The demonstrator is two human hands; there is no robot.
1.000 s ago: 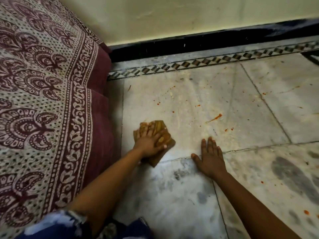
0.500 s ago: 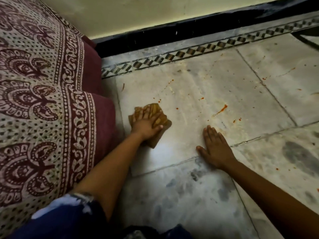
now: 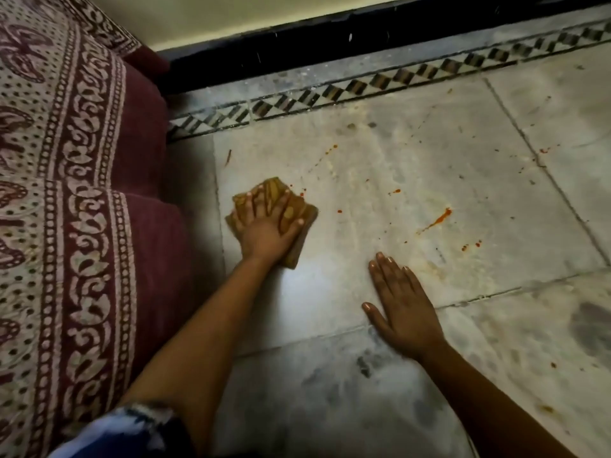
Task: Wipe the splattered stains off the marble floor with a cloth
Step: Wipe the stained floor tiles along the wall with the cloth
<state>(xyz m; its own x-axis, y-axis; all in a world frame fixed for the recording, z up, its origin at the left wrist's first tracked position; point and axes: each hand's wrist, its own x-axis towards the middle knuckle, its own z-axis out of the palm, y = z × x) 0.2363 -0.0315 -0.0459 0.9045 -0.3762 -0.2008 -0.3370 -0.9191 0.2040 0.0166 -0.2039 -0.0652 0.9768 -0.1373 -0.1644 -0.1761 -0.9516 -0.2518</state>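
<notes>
My left hand [image 3: 264, 226] presses flat on a folded brown-yellow cloth [image 3: 297, 209] lying on the pale marble floor [image 3: 380, 166], near the floor's left edge. Small red-orange specks sit just right of the cloth. A longer orange streak [image 3: 438, 219] and more red dots [image 3: 471, 246] lie further right. My right hand [image 3: 401, 305] rests palm down on the floor, fingers spread, holding nothing, below and left of the streak.
A maroon mattress with a patterned cream and maroon sheet [image 3: 66, 209] borders the floor on the left. A black skirting [image 3: 330, 41] and a checkered tile border [image 3: 363, 84] run along the wall at the back. Dark smudges [image 3: 591, 328] mark the near tiles.
My left hand has slid the cloth further away from me, toward the small specks. My right hand has stayed planted while my head has moved closer.
</notes>
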